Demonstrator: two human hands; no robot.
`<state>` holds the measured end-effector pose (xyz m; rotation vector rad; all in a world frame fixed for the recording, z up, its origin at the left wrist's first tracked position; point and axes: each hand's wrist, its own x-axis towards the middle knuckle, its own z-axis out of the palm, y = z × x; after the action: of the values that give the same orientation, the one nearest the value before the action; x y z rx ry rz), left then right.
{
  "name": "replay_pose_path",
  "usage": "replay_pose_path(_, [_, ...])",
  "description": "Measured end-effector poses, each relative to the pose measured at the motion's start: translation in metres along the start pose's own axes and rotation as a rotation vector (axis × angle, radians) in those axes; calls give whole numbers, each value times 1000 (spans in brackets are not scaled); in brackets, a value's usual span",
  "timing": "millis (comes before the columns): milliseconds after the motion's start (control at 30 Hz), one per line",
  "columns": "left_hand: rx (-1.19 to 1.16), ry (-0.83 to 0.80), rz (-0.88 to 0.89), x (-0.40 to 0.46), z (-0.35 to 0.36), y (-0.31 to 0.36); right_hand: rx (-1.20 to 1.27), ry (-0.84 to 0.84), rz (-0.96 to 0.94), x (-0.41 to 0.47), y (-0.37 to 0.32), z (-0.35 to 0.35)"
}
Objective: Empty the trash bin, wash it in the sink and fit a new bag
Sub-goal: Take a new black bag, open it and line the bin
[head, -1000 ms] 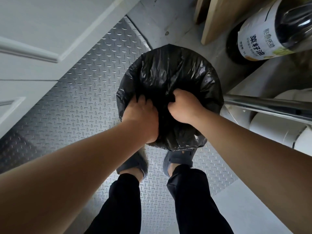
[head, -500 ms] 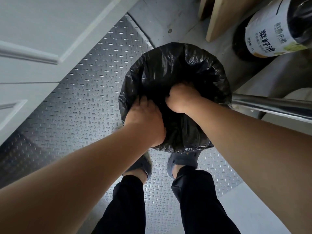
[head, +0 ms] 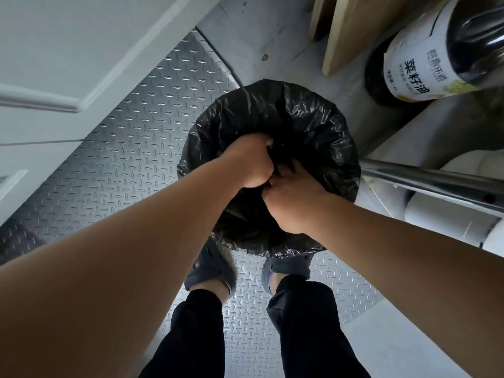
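Note:
A round trash bin stands on the floor just ahead of my feet, fully wrapped in a crinkled black bag (head: 308, 118) that drapes over its rim. Both my hands reach down into the bin's mouth. My left hand (head: 252, 160) has its fingers curled into a fistful of the black plastic near the middle. My right hand (head: 291, 203) sits right beside it, fingers also curled into the bag. The bin's own walls and the bag's contents are hidden.
Diamond-plate metal flooring (head: 114, 159) lies under the bin and my slippers. A white panelled door (head: 68, 64) is to the left. A big dark oil bottle (head: 436, 55), a wooden board (head: 351, 31), a metal rail (head: 436, 184) and white paper rolls (head: 447, 219) crowd the right.
My left hand moved up and toward the middle of the bin's mouth, and my right hand came back toward me. The two hands are now bunched together in the bag.

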<state>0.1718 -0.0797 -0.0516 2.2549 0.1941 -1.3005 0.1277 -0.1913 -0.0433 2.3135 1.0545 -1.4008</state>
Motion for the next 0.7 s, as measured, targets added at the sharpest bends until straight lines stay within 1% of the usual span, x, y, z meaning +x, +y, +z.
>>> replay_pose_path(67, [39, 67, -25, 11, 0, 0, -21, -137, 27, 6, 0, 0])
replay_pose_path(133, [87, 121, -58, 19, -1, -4, -8, -240, 58, 10, 1, -1])
replay_pose_path(233, [88, 131, -85, 22, -5, -7, 104, -311, 57, 14, 5, -2])
replay_pose_path(300, [140, 108, -59, 19, -4, -5, 187, -332, 28, 16, 8, -4])
replay_pose_path(367, [211, 93, -14, 5, -1, 1, 241, -312, 10, 15, 12, -4])
replay_pose_path(400, [295, 85, 26, -7, 4, 2, 270, -277, -2, 14, 14, -5])
replay_pose_path(500, [665, 67, 173, -44, 21, -3, 337, -92, -9, 16, 17, -5])
replay_pose_path(533, [770, 41, 184, -52, 25, -9, 336, -75, -11, 17, 17, -5])
replay_pose_path(600, [918, -76, 131, -58, 28, -19, 380, -86, 5, 21, 19, -3])
replay_pose_path(700, [1047, -251, 45, -51, 26, -27, 481, -76, 102, 27, 24, -3])
